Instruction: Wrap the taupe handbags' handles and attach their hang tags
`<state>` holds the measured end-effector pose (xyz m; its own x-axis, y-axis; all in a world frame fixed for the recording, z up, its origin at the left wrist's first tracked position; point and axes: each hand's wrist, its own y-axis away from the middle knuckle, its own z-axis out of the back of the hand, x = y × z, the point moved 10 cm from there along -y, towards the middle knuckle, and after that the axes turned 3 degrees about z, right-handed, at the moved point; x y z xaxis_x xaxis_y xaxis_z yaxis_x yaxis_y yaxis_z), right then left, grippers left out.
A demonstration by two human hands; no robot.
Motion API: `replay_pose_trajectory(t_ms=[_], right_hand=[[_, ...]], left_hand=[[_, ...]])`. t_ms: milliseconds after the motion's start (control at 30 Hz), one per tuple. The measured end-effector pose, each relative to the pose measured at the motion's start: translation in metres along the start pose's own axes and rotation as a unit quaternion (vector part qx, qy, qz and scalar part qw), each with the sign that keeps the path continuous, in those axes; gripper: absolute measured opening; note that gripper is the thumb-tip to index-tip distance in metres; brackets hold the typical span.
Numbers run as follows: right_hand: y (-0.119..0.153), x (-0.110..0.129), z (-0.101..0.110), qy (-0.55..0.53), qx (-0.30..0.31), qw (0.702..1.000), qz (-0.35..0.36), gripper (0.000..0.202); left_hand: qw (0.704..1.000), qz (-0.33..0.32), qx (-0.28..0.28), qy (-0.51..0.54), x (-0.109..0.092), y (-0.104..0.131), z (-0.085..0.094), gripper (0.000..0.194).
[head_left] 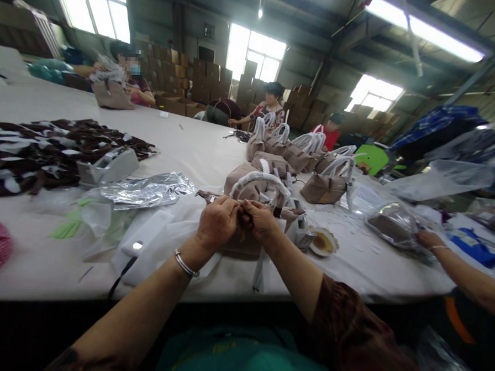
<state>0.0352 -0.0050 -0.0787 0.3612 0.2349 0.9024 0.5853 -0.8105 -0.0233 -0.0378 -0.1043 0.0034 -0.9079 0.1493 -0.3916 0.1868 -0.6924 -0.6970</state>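
A taupe handbag stands at the table's front edge, its handle wrapped in white and arching up behind my hands. My left hand, with a silver bangle on the wrist, is closed in a pinch at the bag's upper front. Close beside it, my right hand is pinched too, thumb and fingertips together. Whatever lies between the fingers is small, dark and partly hidden, so I cannot name it. A white-wrapped strip hangs down the bag's front, below my right hand.
Several similar handbags stand behind and right. Leftward lie silvery film, a grey tape dispenser and a heap of brown straps. A small dish sits right. A co-worker's hand touches a plastic-wrapped bag.
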Motion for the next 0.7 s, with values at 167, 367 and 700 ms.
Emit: replay_pose_trajectory(t_ms=[167,367,700], right_hand=[[0.0002,-0.0003,-0.0005,-0.014,-0.002,1.0,0.0,0.041],[0.0,-0.0011,-0.0018,-0.029,0.007,1.0,-0.003,0.041],[0.0016,0.0003,-0.0035,-0.033,0.01,0.999,-0.003,0.038]], left_hand=[[1.0,0.0,0.013,-0.012,-0.0028,-0.0015,-0.0025,0.019],[1.0,0.011,0.01,-0.022,-0.0026,-0.0021,-0.0039,0.017],[1.0,0.011,0.005,-0.018,-0.0045,-0.0014,-0.0003,0.017]])
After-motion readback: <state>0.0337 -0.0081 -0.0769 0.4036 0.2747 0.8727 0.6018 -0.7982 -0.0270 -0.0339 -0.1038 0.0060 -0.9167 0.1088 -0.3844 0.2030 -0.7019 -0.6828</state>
